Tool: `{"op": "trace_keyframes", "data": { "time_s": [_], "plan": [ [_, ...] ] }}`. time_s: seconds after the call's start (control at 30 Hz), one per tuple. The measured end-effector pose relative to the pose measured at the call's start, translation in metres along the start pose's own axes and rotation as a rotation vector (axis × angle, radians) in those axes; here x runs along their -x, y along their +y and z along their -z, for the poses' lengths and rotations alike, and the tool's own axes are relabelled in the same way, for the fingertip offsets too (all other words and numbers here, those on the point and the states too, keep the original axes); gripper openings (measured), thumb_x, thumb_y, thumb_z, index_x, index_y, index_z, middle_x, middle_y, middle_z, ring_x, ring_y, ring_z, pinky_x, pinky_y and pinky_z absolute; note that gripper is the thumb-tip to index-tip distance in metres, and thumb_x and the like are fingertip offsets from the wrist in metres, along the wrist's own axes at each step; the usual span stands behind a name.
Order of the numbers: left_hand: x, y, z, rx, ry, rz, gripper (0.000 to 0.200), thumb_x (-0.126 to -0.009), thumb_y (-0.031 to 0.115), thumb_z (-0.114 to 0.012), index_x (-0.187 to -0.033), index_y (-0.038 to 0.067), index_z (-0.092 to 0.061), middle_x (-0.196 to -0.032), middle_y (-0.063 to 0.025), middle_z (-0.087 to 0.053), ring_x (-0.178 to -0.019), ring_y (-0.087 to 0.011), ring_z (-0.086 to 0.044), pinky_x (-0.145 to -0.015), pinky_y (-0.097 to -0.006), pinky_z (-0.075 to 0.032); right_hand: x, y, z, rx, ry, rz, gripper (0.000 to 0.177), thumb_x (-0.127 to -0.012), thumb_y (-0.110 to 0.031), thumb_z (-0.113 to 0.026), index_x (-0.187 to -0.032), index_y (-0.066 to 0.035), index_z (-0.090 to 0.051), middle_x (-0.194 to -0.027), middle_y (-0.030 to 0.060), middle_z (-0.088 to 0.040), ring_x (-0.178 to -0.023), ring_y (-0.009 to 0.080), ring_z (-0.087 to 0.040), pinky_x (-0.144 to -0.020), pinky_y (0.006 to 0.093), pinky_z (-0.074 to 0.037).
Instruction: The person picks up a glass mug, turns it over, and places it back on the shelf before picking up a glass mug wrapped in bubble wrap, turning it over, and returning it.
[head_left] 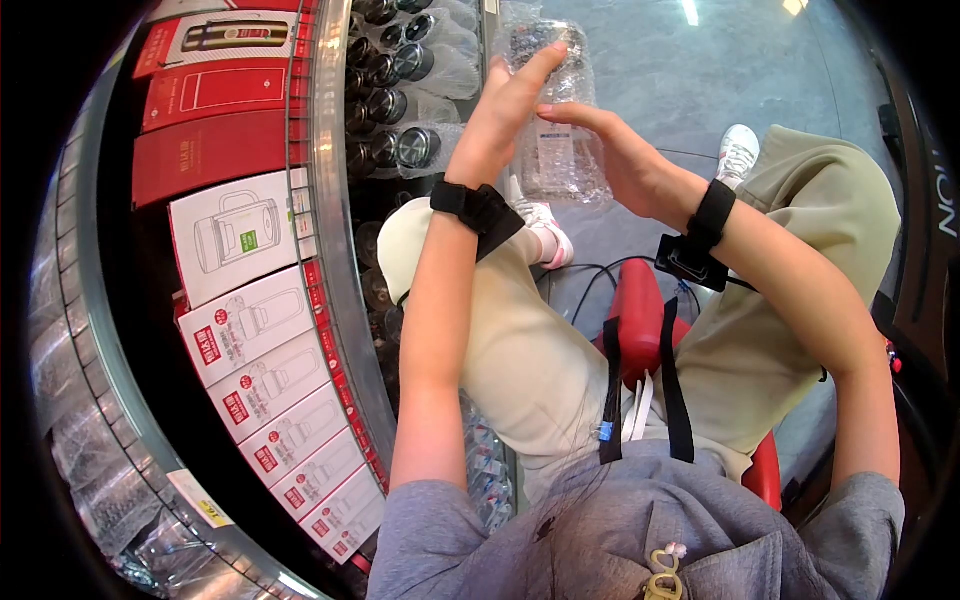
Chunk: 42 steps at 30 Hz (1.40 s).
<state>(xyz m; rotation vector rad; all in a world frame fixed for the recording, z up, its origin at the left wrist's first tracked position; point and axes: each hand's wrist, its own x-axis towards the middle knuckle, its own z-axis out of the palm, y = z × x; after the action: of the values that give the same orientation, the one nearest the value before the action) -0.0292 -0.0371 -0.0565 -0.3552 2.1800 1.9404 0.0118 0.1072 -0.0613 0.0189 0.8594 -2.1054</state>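
Note:
A clear package in bubble wrap is held out in front of me, upper middle of the head view. It has a small pale label on its face; what is inside cannot be made out. My left hand grips it at the left side, one digit lying across its upper face. On the other side, my right hand curves round the right edge, with a finger stretched over the package near the label. The rest of the fingers on both hands are largely hidden.
On my left, a shelf holds red boxes and white boxes with bottle drawings. Plastic-wrapped dark-lidded bottles stand on a lower shelf beyond its metal edge. A red seat is between my legs.

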Motion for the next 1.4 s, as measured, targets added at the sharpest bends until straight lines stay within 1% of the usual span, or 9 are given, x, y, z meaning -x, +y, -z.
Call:
{"op": "trace_keyframes", "data": {
  "time_s": [0.1, 0.2, 0.3, 0.4, 0.57, 0.77, 0.9, 1.17, 1.4],
  "plan": [
    [0.0015, 0.0009, -0.0004, -0.002, -0.002, 0.009, 0.049, -0.075, 0.036, -0.065, -0.11, 0.003, -0.053, -0.099, -0.0046, -0.059, -0.089, -0.014, -0.056, -0.077, -0.0271, -0.044, -0.0004, -0.0001, 0.0008, -0.021, -0.017, -0.013, 0.041, -0.079, -0.039, -0.055, -0.111, -0.013, -0.055, -0.114, 0.0032, -0.05, -0.107, 0.0162, -0.046, -0.092, 0.0315, -0.034],
    [-0.0009, -0.0024, 0.0005, -0.01, 0.001, 0.023, 0.048, -0.076, 0.036, -0.064, -0.109, 0.004, -0.054, -0.098, -0.0042, -0.059, -0.088, -0.0132, -0.056, -0.077, -0.0267, -0.044, 0.0007, -0.0004, -0.0009, -0.004, 0.018, -0.004, 0.042, -0.078, -0.039, -0.056, -0.111, -0.012, -0.055, -0.113, 0.0034, -0.05, -0.106, 0.0164, -0.047, -0.09, 0.0319, -0.035],
    [-0.0018, -0.0041, 0.0009, -0.016, -0.008, 0.024, 0.045, -0.077, 0.036, -0.063, -0.108, 0.004, -0.055, -0.097, -0.0035, -0.059, -0.088, -0.0126, -0.055, -0.076, -0.0263, -0.043, -0.0016, 0.0018, 0.0032, -0.031, -0.012, -0.02, 0.045, -0.077, -0.04, -0.057, -0.112, -0.012, -0.054, -0.113, 0.0038, -0.051, -0.105, 0.0168, -0.048, -0.09, 0.0325, -0.036],
    [-0.0014, -0.0049, 0.0005, -0.028, -0.019, 0.011, 0.044, -0.078, 0.036, -0.062, -0.108, 0.005, -0.056, -0.097, -0.0029, -0.06, -0.087, -0.0123, -0.055, -0.076, -0.0263, -0.043, -0.0008, 0.0015, 0.0001, -0.009, 0.043, -0.043, 0.047, -0.076, -0.041, -0.058, -0.112, -0.012, -0.053, -0.113, 0.0041, -0.051, -0.105, 0.0171, -0.048, -0.09, 0.0328, -0.037],
    [-0.0017, -0.0068, 0.0, -0.048, -0.027, 0.018, 0.044, -0.078, 0.036, -0.061, -0.109, 0.005, -0.056, -0.097, -0.0029, -0.059, -0.087, -0.0125, -0.055, -0.076, -0.0264, -0.043, -0.0013, 0.0016, 0.002, -0.02, 0.016, -0.07, 0.048, -0.076, -0.041, -0.059, -0.113, -0.011, -0.053, -0.113, 0.0044, -0.051, -0.105, 0.0172, -0.048, -0.09, 0.0331, -0.036],
    [-0.0007, -0.0046, -0.0004, -0.054, -0.016, 0.047, 0.046, -0.078, 0.038, -0.062, -0.11, 0.005, -0.055, -0.098, -0.0032, -0.059, -0.088, -0.0132, -0.055, -0.076, -0.0271, -0.044, -0.0018, 0.0012, 0.0011, -0.014, 0.026, -0.065, 0.049, -0.076, -0.041, -0.059, -0.114, -0.011, -0.052, -0.114, 0.0043, -0.051, -0.104, 0.017, -0.049, -0.09, 0.0328, -0.037],
    [-0.0034, -0.0065, 0.0021, -0.04, -0.024, 0.029, 0.046, -0.077, 0.037, -0.063, -0.109, 0.005, -0.055, -0.098, -0.0033, -0.059, -0.088, -0.0133, -0.056, -0.076, -0.0271, -0.044, -0.0016, 0.001, 0.0021, -0.011, -0.01, -0.04, 0.049, -0.077, -0.04, -0.058, -0.115, -0.01, -0.052, -0.114, 0.0044, -0.051, -0.104, 0.0168, -0.049, -0.09, 0.0325, -0.037],
    [-0.0015, -0.0052, 0.0001, -0.02, -0.022, 0.004, 0.046, -0.077, 0.035, -0.063, -0.11, 0.003, -0.054, -0.098, -0.0035, -0.059, -0.088, -0.0127, -0.055, -0.077, -0.0263, -0.043, -0.002, 0.0011, 0.0011, -0.008, 0.004, -0.056, 0.049, -0.078, -0.039, -0.057, -0.116, -0.01, -0.052, -0.114, 0.0041, -0.051, -0.104, 0.0164, -0.049, -0.09, 0.0323, -0.037],
    [0.0043, 0.0012, -0.0023, -0.035, -0.004, 0.046, 0.051, -0.076, 0.037, -0.065, -0.111, 0.003, -0.052, -0.099, -0.0049, -0.058, -0.089, -0.0137, -0.055, -0.077, -0.0272, -0.043, -0.0038, 0.0037, 0.0047, -0.03, 0.002, -0.064, 0.047, -0.078, -0.038, -0.057, -0.116, -0.011, -0.052, -0.113, 0.0035, -0.051, -0.104, 0.0158, -0.05, -0.089, 0.0318, -0.038]
  ]
}}
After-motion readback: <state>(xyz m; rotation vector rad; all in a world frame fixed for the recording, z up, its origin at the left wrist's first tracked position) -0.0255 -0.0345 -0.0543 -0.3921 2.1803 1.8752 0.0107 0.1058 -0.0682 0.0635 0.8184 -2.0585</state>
